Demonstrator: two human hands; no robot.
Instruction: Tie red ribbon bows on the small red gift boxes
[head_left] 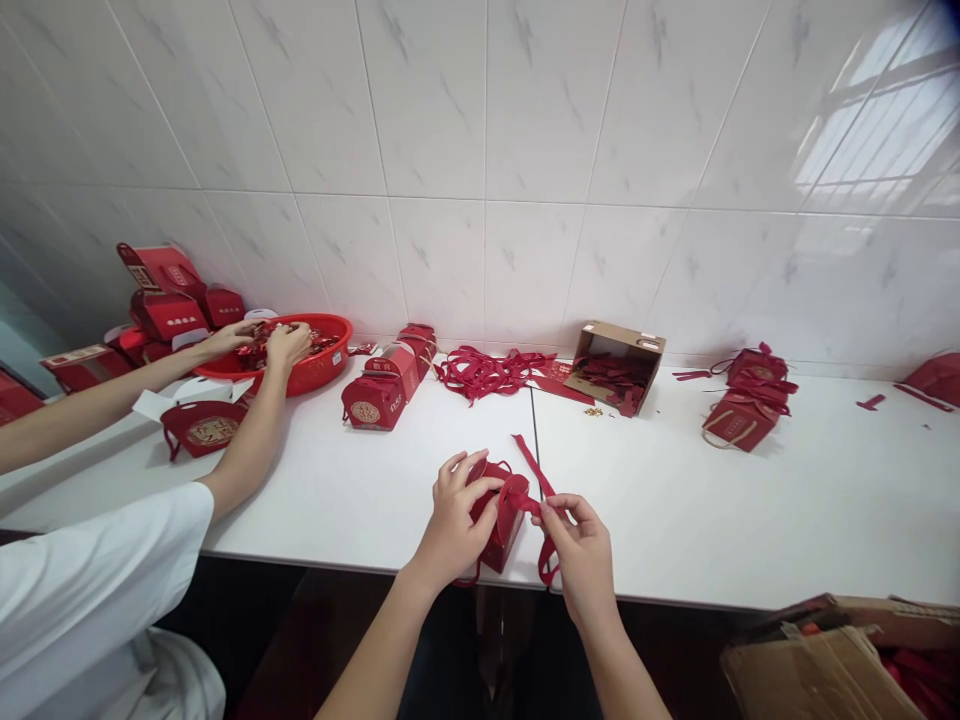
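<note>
- Head view: my left hand was wrapped over a red box, fingers across its top and thumb on the side nearer my right hand.
- My right hand pinched a red ribbon between thumb and fingertips, just beside the box at three o'clock; one loose tail pointed to one o'clock and another length hung below my fingers.
- The box sat near the front edge of a white table, straight ahead of me; I took it as the clock's centre for the rest.
- At twelve o'clock, by the wall, lay a tangle of ribbons.
- At one o'clock an open carton held dark red strips.
- At two o'clock stood bow-tied boxes, close together.
- At eleven o'clock a row of boxes ran back towards the wall.
- At ten o'clock a co-worker's hands reached into a red basin of shiny pieces.
- At four o'clock, below the tabletop, was a cardboard box.
</note>
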